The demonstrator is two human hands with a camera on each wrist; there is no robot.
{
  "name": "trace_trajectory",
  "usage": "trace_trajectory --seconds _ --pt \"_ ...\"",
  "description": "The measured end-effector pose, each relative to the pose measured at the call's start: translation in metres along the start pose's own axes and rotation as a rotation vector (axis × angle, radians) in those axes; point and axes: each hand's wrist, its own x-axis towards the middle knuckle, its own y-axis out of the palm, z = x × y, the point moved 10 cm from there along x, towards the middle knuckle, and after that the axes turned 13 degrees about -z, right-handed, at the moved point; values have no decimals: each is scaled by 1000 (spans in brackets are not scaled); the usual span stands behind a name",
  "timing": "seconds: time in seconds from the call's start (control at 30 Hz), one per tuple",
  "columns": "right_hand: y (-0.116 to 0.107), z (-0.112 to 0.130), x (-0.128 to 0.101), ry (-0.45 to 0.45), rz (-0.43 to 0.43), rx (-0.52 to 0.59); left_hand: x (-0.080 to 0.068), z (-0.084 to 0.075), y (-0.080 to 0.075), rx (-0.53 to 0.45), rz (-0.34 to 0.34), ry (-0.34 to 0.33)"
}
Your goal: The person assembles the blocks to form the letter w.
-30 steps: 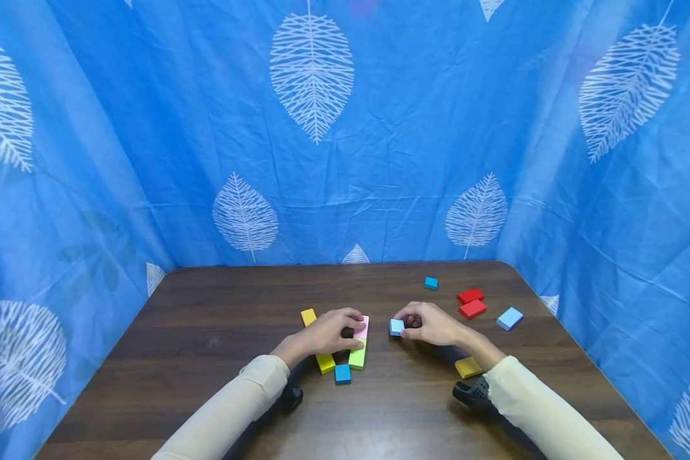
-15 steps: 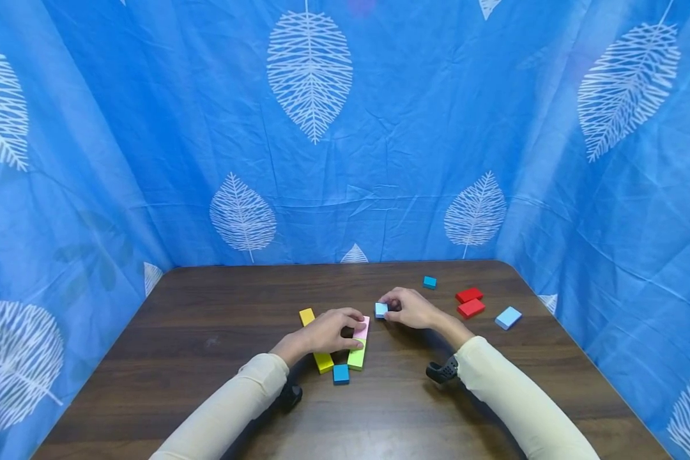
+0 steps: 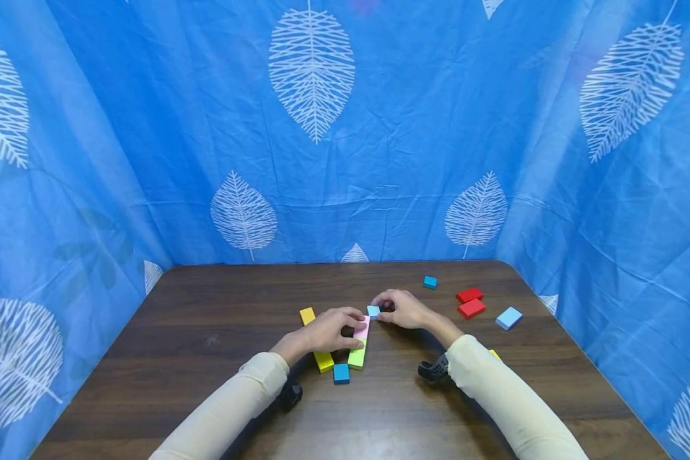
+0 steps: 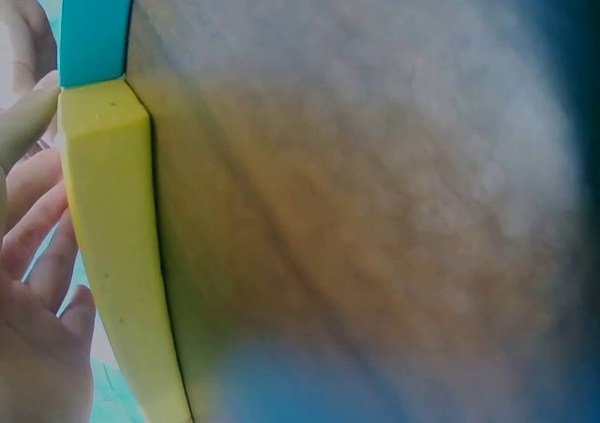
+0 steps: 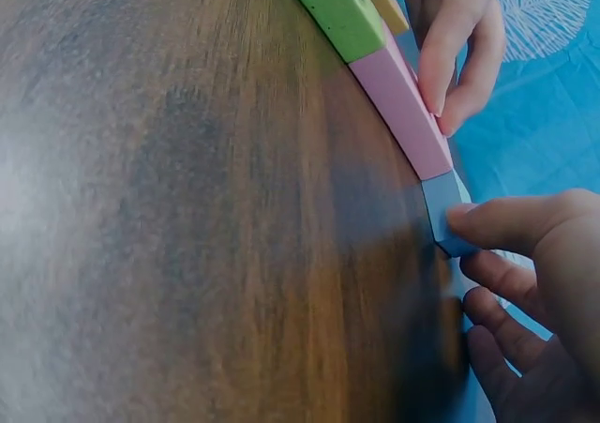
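In the head view my left hand rests over a row of blocks. Its thumb lies on the light green block, and its fingertips touch the pink block. Between thumb and fingers, my right hand pinches a small light blue block. That block meets the far end of the pink one, in line with it, as the right wrist view shows. Beneath the left hand runs a slanting yellow piece, its middle hidden. A darker blue block sits between the near ends of the yellow and green blocks.
Farther right lie two red blocks, a light blue block and a small blue block. Another yellow block shows mostly hidden behind the right sleeve. Blue leaf-patterned cloth hangs behind the wooden table.
My right hand has moved left and away from me with the light blue block, bringing it up against the pink block's far end. The left hand stays in place.
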Motion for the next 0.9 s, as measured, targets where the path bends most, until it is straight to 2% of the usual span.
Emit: trace_trajectory --seconds 0.3,0.7,0.9 --pt "1 -4 -4 15 -11 44 -1 0 0 7 2 -14" --pt "3 -7 -5 23 0 40 0 3 1 20 21 -48" --pt "-5 -3 -7 19 20 53 0 2 0 12 25 -67"
